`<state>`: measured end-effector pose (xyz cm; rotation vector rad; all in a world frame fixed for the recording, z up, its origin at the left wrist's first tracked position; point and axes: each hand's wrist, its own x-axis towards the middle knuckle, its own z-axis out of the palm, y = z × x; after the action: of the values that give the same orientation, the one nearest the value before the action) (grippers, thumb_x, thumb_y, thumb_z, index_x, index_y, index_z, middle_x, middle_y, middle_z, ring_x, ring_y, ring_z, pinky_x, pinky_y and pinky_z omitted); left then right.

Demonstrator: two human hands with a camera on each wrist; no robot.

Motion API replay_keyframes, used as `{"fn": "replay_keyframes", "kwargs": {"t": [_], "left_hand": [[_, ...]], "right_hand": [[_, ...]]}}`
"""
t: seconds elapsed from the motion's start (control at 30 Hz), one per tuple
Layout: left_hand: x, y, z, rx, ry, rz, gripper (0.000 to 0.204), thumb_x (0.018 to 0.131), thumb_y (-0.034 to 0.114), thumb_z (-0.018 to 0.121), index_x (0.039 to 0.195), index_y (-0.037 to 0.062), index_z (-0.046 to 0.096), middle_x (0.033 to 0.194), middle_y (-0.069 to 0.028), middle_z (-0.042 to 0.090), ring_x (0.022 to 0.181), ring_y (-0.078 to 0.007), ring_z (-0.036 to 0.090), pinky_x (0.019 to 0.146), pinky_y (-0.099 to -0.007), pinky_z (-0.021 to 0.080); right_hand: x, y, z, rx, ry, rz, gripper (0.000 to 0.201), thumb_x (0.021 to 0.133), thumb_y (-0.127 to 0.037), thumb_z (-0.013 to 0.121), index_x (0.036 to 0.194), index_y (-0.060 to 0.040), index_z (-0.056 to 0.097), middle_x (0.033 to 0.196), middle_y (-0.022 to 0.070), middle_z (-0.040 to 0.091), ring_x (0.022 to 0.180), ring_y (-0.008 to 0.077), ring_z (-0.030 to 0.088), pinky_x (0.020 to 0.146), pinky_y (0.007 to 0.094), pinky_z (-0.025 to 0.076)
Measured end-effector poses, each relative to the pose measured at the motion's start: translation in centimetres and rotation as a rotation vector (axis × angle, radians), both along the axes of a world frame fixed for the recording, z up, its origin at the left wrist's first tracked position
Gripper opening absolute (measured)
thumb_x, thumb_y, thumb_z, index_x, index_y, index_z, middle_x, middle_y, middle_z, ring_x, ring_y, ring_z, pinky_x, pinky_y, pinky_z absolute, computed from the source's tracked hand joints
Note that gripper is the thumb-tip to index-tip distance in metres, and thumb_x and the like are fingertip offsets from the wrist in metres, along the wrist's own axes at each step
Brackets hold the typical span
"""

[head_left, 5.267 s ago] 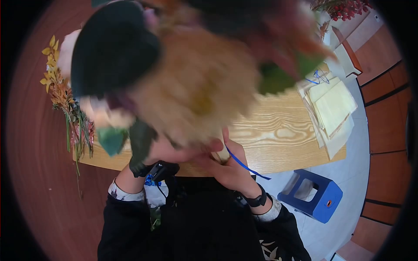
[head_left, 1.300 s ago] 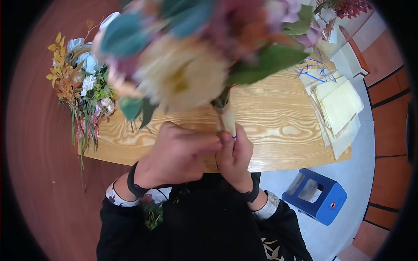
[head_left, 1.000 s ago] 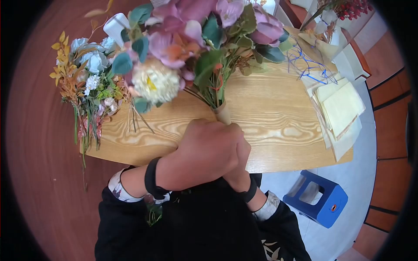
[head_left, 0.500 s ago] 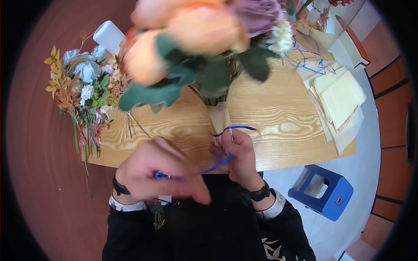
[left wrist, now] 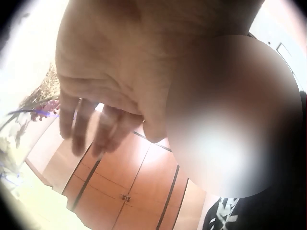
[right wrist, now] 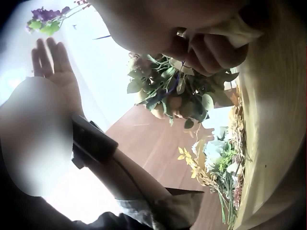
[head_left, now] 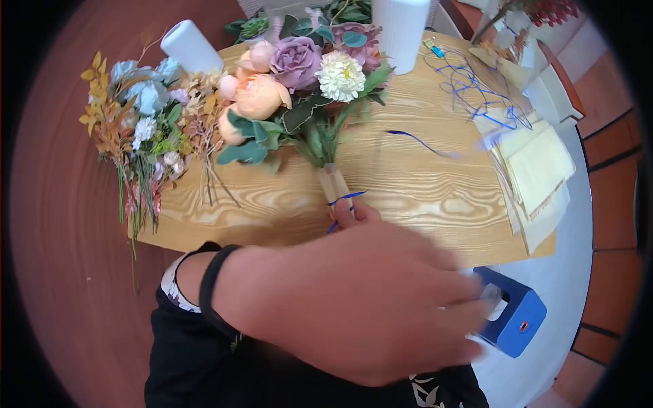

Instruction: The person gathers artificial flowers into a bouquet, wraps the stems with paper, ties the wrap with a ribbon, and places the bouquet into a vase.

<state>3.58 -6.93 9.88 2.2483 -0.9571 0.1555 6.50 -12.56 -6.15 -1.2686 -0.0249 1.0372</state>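
Observation:
A bouquet (head_left: 296, 64) of peach, purple and cream flowers lies tilted over the table in the head view. Its stems are bundled in a tan wrap (head_left: 333, 182), with a blue ribbon (head_left: 348, 196) round it. My right hand (right wrist: 211, 50) grips that wrapped handle with curled fingers; in the head view only its thumb and a fingertip show. My left hand (head_left: 360, 299) reaches across in front, hiding the rest of it. The left fingers (right wrist: 53, 55) are extended, and nothing shows in the palm. A thin dark blue ribbon strand (head_left: 418, 141) appears right of the bouquet.
More loose flowers (head_left: 146, 102) lie along the left of the table (head_left: 435, 197). White vases (head_left: 403, 34) stand at the back. Tangled blue ribbon (head_left: 479, 92) and cream paper sheets (head_left: 534, 163) lie at right. A blue stool (head_left: 520, 316) stands on the floor.
The bouquet has been turned and tipped away, showing other flowers. The left hand has swung from the ribbon by the handle far to the right. The right hand keeps its hold on the wrapped stems.

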Motion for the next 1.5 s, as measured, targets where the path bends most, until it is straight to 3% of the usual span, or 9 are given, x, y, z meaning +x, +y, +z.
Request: {"fn": "replay_keyframes", "kwargs": {"t": [0.2, 0.33, 0.47, 0.67, 0.7, 1.03, 1.13, 1.27, 1.5], "left_hand": [[-3.7, 6.9, -4.0, 0.052, 0.975, 0.092, 0.016, 0.087, 0.014, 0.05, 0.078, 0.002, 0.057, 0.07, -0.01, 0.061, 0.069, -0.0237, 0.06, 0.068, -0.0315, 0.044], [-4.7, 8.7, -7.6, -0.143, 0.943, 0.396, 0.017, 0.087, 0.014, 0.052, 0.096, 0.0013, 0.06, 0.088, -0.0109, 0.063, 0.077, -0.0225, 0.062, 0.067, -0.0325, 0.048], [-0.5, 3.5, -5.3, -1.44, 1.062, 0.796, 0.043, 0.091, 0.025, 0.045, 0.118, -0.0079, 0.045, 0.099, -0.0128, 0.061, 0.087, -0.0224, 0.058, 0.079, -0.0351, 0.046], [-1.3, 6.2, -12.9, -1.903, 1.089, 0.239, 0.047, 0.093, 0.028, 0.04, 0.128, -0.003, 0.036, 0.114, -0.011, 0.052, 0.087, -0.02, 0.057, 0.082, -0.0357, 0.045], [-2.4, 5.9, -14.8, -1.094, 0.799, 0.783, 0.045, 0.094, 0.026, 0.039, 0.131, 0.0008, 0.035, 0.119, -0.0098, 0.048, 0.086, -0.0188, 0.056, 0.081, -0.0333, 0.045], [-5.6, 5.1, -11.7, -0.624, 0.52, 1.064, 0.039, 0.09, 0.022, 0.043, 0.126, 0.0065, 0.044, 0.133, -0.0119, 0.041, 0.126, -0.0214, 0.034, 0.106, -0.0339, 0.024], [-5.3, 6.6, -13.3, -1.697, 0.541, 0.298, 0.031, 0.096, 0.024, 0.037, 0.112, -0.0004, 0.047, 0.064, 0.0001, 0.044, 0.052, -0.0115, 0.039, 0.058, -0.0284, 0.038], [-6.9, 4.7, -8.7, -0.398, 0.38, 1.051, 0.024, 0.093, 0.017, 0.042, 0.085, -0.0027, 0.052, 0.056, -0.0018, 0.039, 0.051, -0.0184, 0.042, 0.053, -0.0312, 0.035], [-5.5, 5.2, -7.4, 0.103, 0.083, 0.825, 0.005, 0.082, 0.002, 0.053, 0.086, -0.0019, 0.053, 0.071, -0.0175, 0.052, 0.063, -0.0376, 0.049, 0.056, -0.0363, 0.04]], "right_hand": [[0.5, -2.1, -0.6, 0.488, 0.115, 0.178, 0.026, 0.092, -0.031, 0.05, 0.088, -0.0058, 0.054, 0.064, -0.0024, 0.051, 0.048, 0.0029, 0.039, 0.044, 0.018, 0.028], [1.0, -3.0, 1.6, 0.661, 0.259, 0.306, 0.033, 0.092, -0.035, 0.047, 0.091, -0.0025, 0.051, 0.062, 0.0009, 0.047, 0.048, 0.0037, 0.035, 0.044, 0.018, 0.026], [0.3, -2.7, 3.6, 0.691, 0.206, 0.336, 0.037, 0.092, -0.038, 0.045, 0.09, -0.001, 0.051, 0.063, 0.0017, 0.047, 0.05, 0.0043, 0.035, 0.045, 0.018, 0.025], [0.4, -3.0, 3.0, 0.709, 0.219, 0.41, 0.035, 0.092, -0.037, 0.044, 0.088, -0.0024, 0.05, 0.068, 0.0018, 0.049, 0.051, 0.0044, 0.036, 0.045, 0.0179, 0.026], [0.4, -3.0, 2.8, 0.731, 0.156, 0.402, 0.034, 0.092, -0.037, 0.045, 0.089, -0.0031, 0.05, 0.068, 0.0017, 0.05, 0.051, 0.0044, 0.037, 0.045, 0.0177, 0.027], [0.4, -4.3, 1.8, 0.431, -0.143, 0.218, 0.031, 0.092, -0.033, 0.048, 0.093, -0.0022, 0.053, 0.072, -0.0002, 0.053, 0.057, 0.0024, 0.043, 0.049, 0.0167, 0.033], [0.4, -3.8, 3.3, 0.516, -0.112, 0.091, 0.033, 0.092, -0.033, 0.048, 0.101, -0.0012, 0.054, 0.072, -0.0009, 0.052, 0.058, 0.0022, 0.041, 0.05, 0.0165, 0.033], [-0.1, -3.6, 3.2, 0.43, -0.274, 0.12, 0.032, 0.093, -0.032, 0.046, 0.099, -0.001, 0.053, 0.071, -0.0016, 0.051, 0.061, 0.0031, 0.042, 0.053, 0.0179, 0.034], [-0.4, -2.8, 2.5, 0.434, -0.394, 0.1, 0.029, 0.094, -0.028, 0.045, 0.096, 0.0001, 0.054, 0.069, -0.0013, 0.05, 0.061, 0.0046, 0.043, 0.054, 0.0199, 0.035]]}}
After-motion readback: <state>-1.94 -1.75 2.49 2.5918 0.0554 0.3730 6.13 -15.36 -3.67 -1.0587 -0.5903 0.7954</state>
